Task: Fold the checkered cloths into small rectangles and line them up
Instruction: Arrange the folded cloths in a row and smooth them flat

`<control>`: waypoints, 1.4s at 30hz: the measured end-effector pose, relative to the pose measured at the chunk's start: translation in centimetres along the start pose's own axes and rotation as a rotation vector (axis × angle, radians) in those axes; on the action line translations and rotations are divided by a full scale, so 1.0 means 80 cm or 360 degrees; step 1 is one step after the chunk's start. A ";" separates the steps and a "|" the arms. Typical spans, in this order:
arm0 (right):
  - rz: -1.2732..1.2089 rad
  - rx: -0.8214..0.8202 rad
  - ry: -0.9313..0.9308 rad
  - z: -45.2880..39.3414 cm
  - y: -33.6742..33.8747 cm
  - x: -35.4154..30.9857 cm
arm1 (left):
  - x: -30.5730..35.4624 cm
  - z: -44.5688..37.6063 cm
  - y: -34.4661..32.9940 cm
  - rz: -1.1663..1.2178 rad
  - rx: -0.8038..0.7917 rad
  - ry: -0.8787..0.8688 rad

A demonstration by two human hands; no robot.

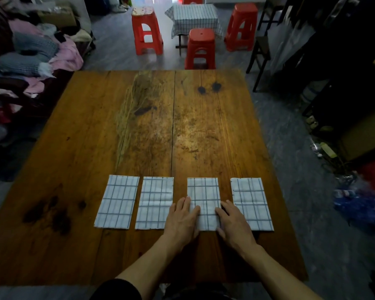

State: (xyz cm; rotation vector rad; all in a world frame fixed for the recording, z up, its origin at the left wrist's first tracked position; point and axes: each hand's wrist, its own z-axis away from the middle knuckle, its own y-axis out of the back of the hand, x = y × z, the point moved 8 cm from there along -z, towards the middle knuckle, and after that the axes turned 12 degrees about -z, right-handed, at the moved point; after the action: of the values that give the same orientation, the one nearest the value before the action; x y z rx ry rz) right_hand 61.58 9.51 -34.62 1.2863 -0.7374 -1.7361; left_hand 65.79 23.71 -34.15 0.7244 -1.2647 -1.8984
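Note:
Several white checkered cloths lie folded into small rectangles in a row near the front of the wooden table [139, 126]. From the left they are the first cloth [118, 201], the second cloth [155, 200], the third cloth [205, 195] and the fourth cloth [251, 202]. My left hand [183, 219] rests flat on the third cloth's left edge, fingers straight. My right hand [233, 224] presses flat on its right edge and overlaps the fourth cloth's near left corner. Neither hand grips anything.
Beyond the table stand three red plastic stools [200, 49] around a small table draped in checkered cloth [194, 17]. A heap of clothes [30, 55] lies to the left. Dark furniture and clutter line the right side.

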 end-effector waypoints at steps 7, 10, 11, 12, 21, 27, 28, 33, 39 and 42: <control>0.0025 0.0016 -0.0006 -0.011 0.000 -0.020 | -0.021 -0.001 -0.002 -0.0010 0.0000 0.0018; 0.0029 0.0002 -0.0005 -0.015 -0.004 -0.028 | -0.028 -0.001 -0.002 -0.0007 0.0010 0.0026; 0.0025 0.0003 -0.0005 -0.016 -0.005 -0.029 | -0.031 -0.001 -0.002 -0.0006 0.0012 0.0024; 0.0022 0.0008 -0.0008 -0.016 -0.005 -0.031 | -0.033 -0.001 -0.002 -0.0006 0.0016 0.0021; 0.0010 0.0049 -0.0001 -0.014 -0.010 -0.043 | -0.046 0.006 -0.004 -0.0042 0.0035 0.0003; -0.0001 0.0043 -0.0022 -0.016 -0.011 -0.042 | -0.047 0.011 -0.007 -0.0027 0.0045 0.0019; -0.0004 0.0051 -0.0024 -0.016 -0.011 -0.042 | -0.047 0.012 -0.008 -0.0021 0.0052 0.0023; -0.0023 0.0062 -0.0047 -0.015 -0.013 -0.041 | -0.046 0.016 -0.010 -0.0024 0.0052 0.0030; -0.0026 0.0072 -0.0048 -0.015 -0.011 -0.042 | -0.047 0.016 -0.009 -0.0024 0.0060 0.0025; -0.0034 0.0054 -0.0049 -0.014 -0.011 -0.040 | -0.047 0.015 -0.006 -0.0020 0.0036 0.0016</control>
State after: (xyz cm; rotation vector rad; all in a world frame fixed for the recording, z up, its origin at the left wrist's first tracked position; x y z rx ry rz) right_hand 62.84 12.74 -34.21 1.2969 -0.7764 -1.7710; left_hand 66.86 27.50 -33.95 0.7542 -1.2806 -1.8909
